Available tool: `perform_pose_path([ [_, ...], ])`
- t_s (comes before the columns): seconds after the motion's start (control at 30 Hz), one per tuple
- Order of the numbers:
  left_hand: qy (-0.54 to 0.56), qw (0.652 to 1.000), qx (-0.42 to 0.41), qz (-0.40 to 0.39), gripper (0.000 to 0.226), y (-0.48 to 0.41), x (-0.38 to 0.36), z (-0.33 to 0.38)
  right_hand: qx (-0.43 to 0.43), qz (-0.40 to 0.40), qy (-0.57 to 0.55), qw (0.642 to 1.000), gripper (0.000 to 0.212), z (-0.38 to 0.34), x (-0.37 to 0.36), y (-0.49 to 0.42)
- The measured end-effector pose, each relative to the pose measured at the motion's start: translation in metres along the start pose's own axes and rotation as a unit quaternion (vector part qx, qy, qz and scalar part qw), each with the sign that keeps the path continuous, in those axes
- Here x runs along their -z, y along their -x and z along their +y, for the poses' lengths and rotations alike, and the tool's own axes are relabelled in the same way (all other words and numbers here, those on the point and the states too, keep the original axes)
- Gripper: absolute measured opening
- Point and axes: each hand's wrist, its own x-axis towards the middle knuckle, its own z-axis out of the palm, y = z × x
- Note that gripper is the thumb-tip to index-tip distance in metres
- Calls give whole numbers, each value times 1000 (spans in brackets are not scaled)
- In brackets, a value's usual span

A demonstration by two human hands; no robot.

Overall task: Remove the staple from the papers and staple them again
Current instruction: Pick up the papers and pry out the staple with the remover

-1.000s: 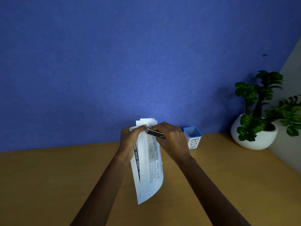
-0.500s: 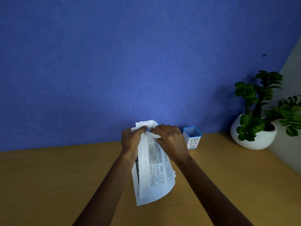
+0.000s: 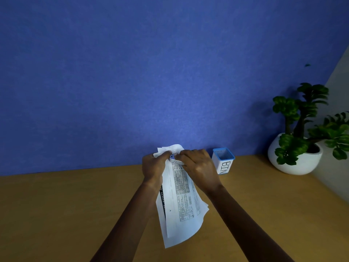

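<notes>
A bundle of printed white papers (image 3: 182, 210) hangs in the air above the wooden desk, held by its top corner. My left hand (image 3: 154, 166) pinches that corner from the left. My right hand (image 3: 198, 168) grips a small tool (image 3: 173, 158) with a blue and metallic tip, likely a staple remover or stapler, pressed against the same corner. Most of the tool is hidden under my fingers. The lower sheets fan apart to the right. No staple can be made out.
A small white box with a blue rim marked BIN (image 3: 223, 161) stands on the wooden desk (image 3: 56, 214) just right of my right hand. A potted green plant (image 3: 300, 148) in a white bowl sits at the far right. A blue wall rises behind.
The papers have swung and fanned out to the right at the bottom. My right hand has turned the tool and pushed it closer onto the top corner.
</notes>
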Motion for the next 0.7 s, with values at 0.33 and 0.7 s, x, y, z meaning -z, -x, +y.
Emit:
perform_pose_path([
  [0.33,44,998,41,-17,21,-1,1,-4,47,6,28,998,40,8,-3,6],
  [0.7,26,1000,14,-9,18,-15,11,-1,-162,18,-110,980,15,9,-16,27],
])
